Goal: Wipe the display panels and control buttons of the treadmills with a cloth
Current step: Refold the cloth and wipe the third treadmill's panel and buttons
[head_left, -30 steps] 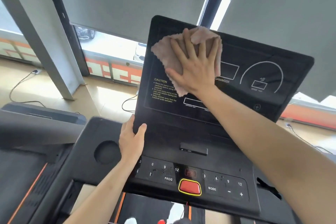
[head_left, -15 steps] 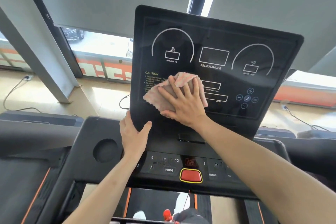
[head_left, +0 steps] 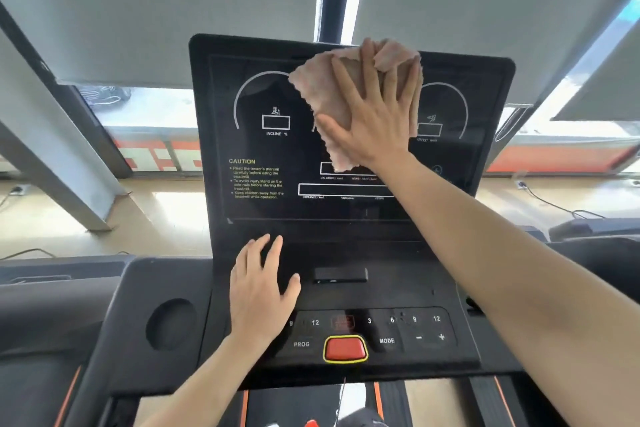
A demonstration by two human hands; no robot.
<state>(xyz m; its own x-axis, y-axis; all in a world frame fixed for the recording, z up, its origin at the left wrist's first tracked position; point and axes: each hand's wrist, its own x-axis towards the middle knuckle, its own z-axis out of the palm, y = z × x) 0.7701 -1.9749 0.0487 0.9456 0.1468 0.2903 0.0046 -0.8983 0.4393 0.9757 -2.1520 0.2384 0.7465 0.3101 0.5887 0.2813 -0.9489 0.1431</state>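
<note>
A black treadmill display panel (head_left: 263, 149) stands tilted in front of me, with white dials and yellow caution text. My right hand (head_left: 372, 114) presses a crumpled pink cloth (head_left: 322, 90) flat against the panel's upper middle, fingers spread and straight. My left hand (head_left: 258, 288) rests flat on the console below the panel, fingers straight, holding nothing. Under it runs the row of control buttons (head_left: 408, 329) with numbers, PROG, MODE, minus and plus. A red stop button (head_left: 345, 348) with a yellow rim sits in the middle of that row.
A round cup holder (head_left: 171, 322) is sunk in the console's left wing. Grey roller blinds (head_left: 173, 3) hang over windows behind the panel. Neighbouring treadmills stand at left (head_left: 41, 288) and right (head_left: 595, 229). Cables (head_left: 550, 201) trail on the wooden floor.
My right hand slid the cloth from the panel's lower left up to its upper middle. My left hand left the panel's lower left edge and now lies flat on the console.
</note>
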